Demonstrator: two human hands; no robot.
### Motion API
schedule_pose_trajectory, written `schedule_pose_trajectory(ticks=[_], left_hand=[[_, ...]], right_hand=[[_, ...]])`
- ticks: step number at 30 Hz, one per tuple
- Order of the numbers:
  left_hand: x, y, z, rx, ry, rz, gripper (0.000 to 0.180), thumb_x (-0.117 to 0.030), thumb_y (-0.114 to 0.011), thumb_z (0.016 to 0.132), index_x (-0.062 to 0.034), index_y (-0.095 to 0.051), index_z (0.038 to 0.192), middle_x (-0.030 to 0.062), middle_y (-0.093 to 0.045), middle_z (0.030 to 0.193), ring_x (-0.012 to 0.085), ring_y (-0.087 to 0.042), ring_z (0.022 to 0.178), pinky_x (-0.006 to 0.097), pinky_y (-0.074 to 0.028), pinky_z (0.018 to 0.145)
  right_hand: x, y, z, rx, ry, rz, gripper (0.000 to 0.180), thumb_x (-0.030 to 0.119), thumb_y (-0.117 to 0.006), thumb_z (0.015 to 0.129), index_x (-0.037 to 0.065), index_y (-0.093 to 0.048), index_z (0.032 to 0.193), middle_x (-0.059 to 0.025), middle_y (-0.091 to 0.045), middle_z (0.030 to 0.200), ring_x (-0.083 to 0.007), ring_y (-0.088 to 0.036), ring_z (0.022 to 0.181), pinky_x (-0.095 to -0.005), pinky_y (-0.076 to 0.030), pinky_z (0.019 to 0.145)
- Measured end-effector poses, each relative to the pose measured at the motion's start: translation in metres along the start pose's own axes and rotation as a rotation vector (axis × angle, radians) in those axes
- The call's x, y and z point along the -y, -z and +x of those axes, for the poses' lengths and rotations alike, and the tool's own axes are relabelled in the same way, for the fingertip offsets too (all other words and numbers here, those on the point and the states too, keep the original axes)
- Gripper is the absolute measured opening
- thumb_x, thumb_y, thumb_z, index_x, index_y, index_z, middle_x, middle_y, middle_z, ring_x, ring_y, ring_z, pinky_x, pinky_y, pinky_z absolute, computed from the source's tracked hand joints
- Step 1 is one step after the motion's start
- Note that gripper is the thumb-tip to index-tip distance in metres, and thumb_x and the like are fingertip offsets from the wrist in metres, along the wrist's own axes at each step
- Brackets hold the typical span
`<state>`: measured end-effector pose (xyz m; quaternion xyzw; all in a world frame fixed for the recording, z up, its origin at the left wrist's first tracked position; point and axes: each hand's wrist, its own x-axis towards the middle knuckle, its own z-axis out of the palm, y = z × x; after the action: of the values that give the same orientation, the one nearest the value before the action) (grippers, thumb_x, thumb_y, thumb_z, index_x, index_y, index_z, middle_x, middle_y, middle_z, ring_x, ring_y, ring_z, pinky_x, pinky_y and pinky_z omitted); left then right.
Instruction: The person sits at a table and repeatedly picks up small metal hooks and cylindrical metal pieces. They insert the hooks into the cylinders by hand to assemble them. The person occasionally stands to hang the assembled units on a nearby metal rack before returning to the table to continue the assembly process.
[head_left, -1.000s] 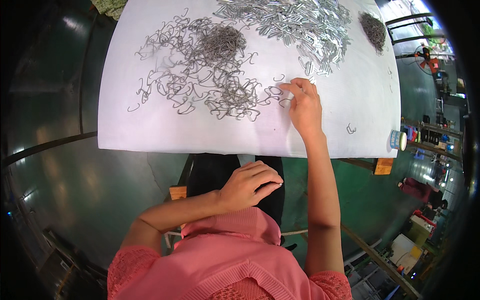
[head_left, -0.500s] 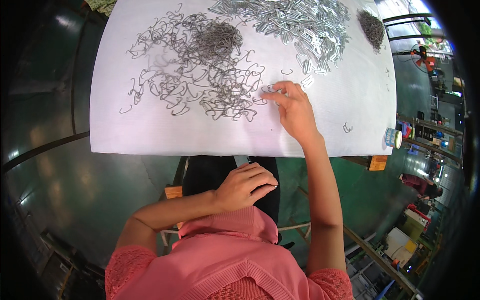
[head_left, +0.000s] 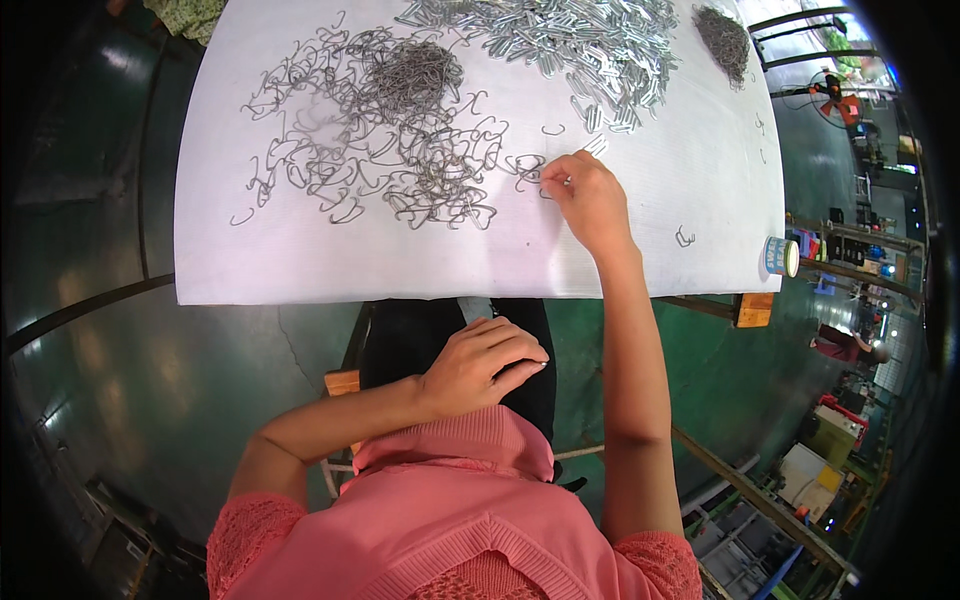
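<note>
My right hand is over the white tabletop, thumb and fingers pinched together on what looks like a thin bent wire hook. Next to its fingertips lie a few loose wire hooks, at the right edge of a wide, tangled spread of grey wire hooks. My left hand rests low in front of my body, below the table's near edge, fingers curled. Something tiny and pale shows between its thumb and forefinger, too small to name.
A heap of shiny, elongated metal loops lies at the far middle. A denser wire clump sits within the hooks, and another dark wire pile lies far right. A blue-and-white tub stands at the right edge near single hooks.
The fingers of my right hand have gone from spread to pinched beside the loose hooks. My left hand stays curled in its place. The whole view has shifted slightly.
</note>
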<state>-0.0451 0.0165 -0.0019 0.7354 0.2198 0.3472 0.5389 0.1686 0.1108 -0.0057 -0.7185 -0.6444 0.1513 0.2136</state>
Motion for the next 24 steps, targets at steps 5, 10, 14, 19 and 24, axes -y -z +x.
schedule_pose_trajectory(ticks=[5,10,14,19,24], left_hand=[[-0.003,-0.003,0.000,-0.019,0.002,-0.005,0.014,-0.005,-0.071,0.077,-0.0070,-0.065,0.089,0.0047,-0.065,0.085,0.0202,-0.060,0.074,0.031,-0.046,0.069],[-0.005,-0.004,0.000,-0.028,-0.009,0.002,0.014,-0.004,-0.071,0.077,-0.0068,-0.065,0.089,0.0048,-0.065,0.085,0.0196,-0.059,0.072,0.031,-0.045,0.067],[-0.005,-0.006,0.000,-0.016,-0.018,0.009,0.015,-0.003,-0.071,0.076,-0.0067,-0.065,0.090,0.0047,-0.065,0.085,0.0191,-0.059,0.072,0.030,-0.045,0.067],[-0.008,-0.008,0.000,-0.031,-0.030,0.017,0.015,-0.003,-0.071,0.076,-0.0063,-0.065,0.089,0.0044,-0.065,0.084,0.0190,-0.059,0.070,0.031,-0.045,0.066],[-0.007,-0.008,-0.001,-0.058,-0.031,0.007,0.014,-0.002,-0.070,0.076,-0.0058,-0.064,0.088,0.0043,-0.065,0.083,0.0193,-0.059,0.070,0.031,-0.045,0.066]], right_hand=[[0.005,-0.009,-0.005,0.090,0.028,0.013,0.008,0.011,-0.072,0.072,0.008,-0.066,0.077,-0.0067,-0.060,0.078,-0.0261,-0.062,0.070,-0.0391,-0.049,0.064],[0.003,0.001,-0.003,0.138,-0.006,-0.001,0.005,0.005,-0.068,0.076,0.005,-0.067,0.080,-0.0082,-0.061,0.081,-0.0231,-0.062,0.073,-0.0341,-0.049,0.067],[-0.004,-0.001,0.011,0.084,-0.057,0.030,0.005,0.008,-0.066,0.077,0.010,-0.069,0.080,-0.0089,-0.060,0.082,-0.0270,-0.063,0.079,-0.0390,-0.050,0.070],[-0.004,-0.004,0.019,0.072,-0.039,-0.024,0.012,0.005,-0.062,0.078,0.012,-0.069,0.085,-0.0097,-0.061,0.085,-0.0271,-0.063,0.082,-0.0389,-0.050,0.071],[-0.019,0.005,0.011,0.020,-0.086,-0.073,0.014,0.004,-0.061,0.079,0.013,-0.069,0.087,-0.0093,-0.061,0.085,-0.0266,-0.063,0.083,-0.0382,-0.050,0.071]])
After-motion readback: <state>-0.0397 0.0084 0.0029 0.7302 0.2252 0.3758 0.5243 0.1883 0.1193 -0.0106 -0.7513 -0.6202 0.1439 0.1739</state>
